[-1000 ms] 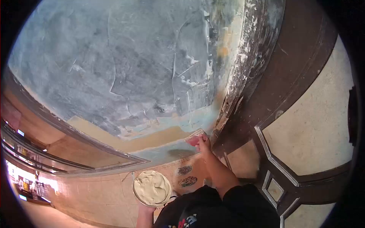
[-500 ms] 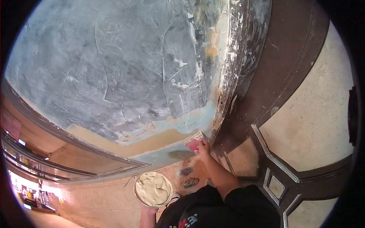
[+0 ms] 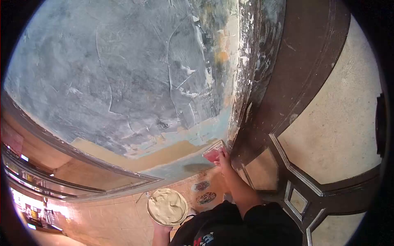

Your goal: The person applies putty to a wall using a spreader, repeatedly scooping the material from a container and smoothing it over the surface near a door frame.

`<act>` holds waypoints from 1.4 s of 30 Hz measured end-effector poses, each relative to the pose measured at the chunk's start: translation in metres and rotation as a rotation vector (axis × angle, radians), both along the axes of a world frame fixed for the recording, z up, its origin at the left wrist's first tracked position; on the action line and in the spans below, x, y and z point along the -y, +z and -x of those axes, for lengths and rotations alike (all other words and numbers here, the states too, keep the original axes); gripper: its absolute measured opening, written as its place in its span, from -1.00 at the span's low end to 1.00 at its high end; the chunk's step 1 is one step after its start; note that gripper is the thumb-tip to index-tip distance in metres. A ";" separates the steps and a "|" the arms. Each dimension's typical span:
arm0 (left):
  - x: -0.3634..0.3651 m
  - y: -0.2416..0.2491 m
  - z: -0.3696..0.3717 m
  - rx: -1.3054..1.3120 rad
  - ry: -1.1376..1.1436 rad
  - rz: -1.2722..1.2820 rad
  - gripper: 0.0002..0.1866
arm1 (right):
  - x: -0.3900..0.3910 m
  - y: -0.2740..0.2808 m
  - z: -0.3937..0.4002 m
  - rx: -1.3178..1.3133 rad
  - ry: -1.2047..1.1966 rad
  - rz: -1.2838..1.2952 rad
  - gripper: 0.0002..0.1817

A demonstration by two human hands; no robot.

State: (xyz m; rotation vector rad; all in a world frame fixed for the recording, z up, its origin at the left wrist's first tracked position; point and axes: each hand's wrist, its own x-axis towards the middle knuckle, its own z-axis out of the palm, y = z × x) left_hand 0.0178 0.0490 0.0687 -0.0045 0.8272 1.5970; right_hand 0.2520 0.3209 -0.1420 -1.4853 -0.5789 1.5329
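Observation:
A red scraper (image 3: 212, 152) with a pale, coated edge is gripped in my right hand (image 3: 223, 158), its blade at the lower right corner of the grey-blue wall panel (image 3: 135, 74). A band of beige filler (image 3: 168, 154) runs along the panel's lower part, left of the scraper. Low in the view, my left hand (image 3: 162, 228) supports a round container of cream-coloured paste (image 3: 167, 207) from beneath; its fingers are mostly hidden. The paste has a swirled surface.
Dark brown trim (image 3: 303, 53) with worn white-flecked moulding borders the panel on the right, beside cream panels (image 3: 340, 115). Below lies a tiled floor (image 3: 111, 217) with two dark oval patches. A long ledge or shelf (image 3: 49, 186) curves along the left.
My right hand and the scraper have moved slightly right, closer to the dark trim. The view has shifted a little, and the paste container sits slightly lower and further right.

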 end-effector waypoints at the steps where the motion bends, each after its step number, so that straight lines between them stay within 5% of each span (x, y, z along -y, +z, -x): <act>1: -0.001 0.001 -0.001 0.019 0.003 0.005 -0.38 | 0.000 0.006 0.001 -0.024 -0.002 -0.127 -0.72; 9: 0.005 -0.003 -0.004 -0.101 -0.044 -0.078 -0.41 | -0.010 -0.020 -0.015 0.144 -0.011 0.048 -0.67; 17: 0.009 -0.021 0.001 -0.002 -0.043 0.016 -0.36 | -0.023 0.037 -0.001 0.049 -0.007 -0.246 -0.63; 19: 0.008 -0.007 -0.006 -0.051 -0.066 0.012 -0.36 | -0.028 0.013 -0.004 -0.140 0.081 0.264 -0.62; 22: 0.007 -0.021 -0.004 0.013 -0.085 -0.038 -0.34 | 0.009 -0.052 -0.002 -0.141 0.090 0.343 -0.60; 27: 0.008 -0.017 -0.004 0.134 -0.052 -0.037 -0.40 | 0.088 0.009 -0.006 0.003 0.351 -0.036 -0.69; 29: 0.013 -0.041 0.002 0.023 -0.070 -0.047 -0.42 | 0.091 0.027 -0.008 0.075 0.399 -0.025 -0.68; 32: 0.002 -0.004 -0.010 -0.012 -0.109 -0.069 -0.41 | 0.088 0.096 -0.008 0.054 0.459 -0.298 -0.67; 33: 0.003 0.000 -0.012 -0.221 -0.170 -0.190 -0.43 | 0.084 0.131 -0.008 0.034 0.469 -0.308 -0.71; 35: -0.007 0.016 -0.013 0.175 -0.125 -0.244 -0.41 | 0.082 0.183 -0.004 0.015 0.494 -0.312 -0.75; 39: -0.014 0.024 -0.009 0.408 -0.175 -0.307 -0.40 | 0.088 0.254 0.008 0.213 0.554 -0.780 -0.81; 42: -0.018 0.047 -0.010 0.344 -0.177 -0.319 -0.41 | 0.100 0.303 0.020 0.459 0.667 -1.103 -0.85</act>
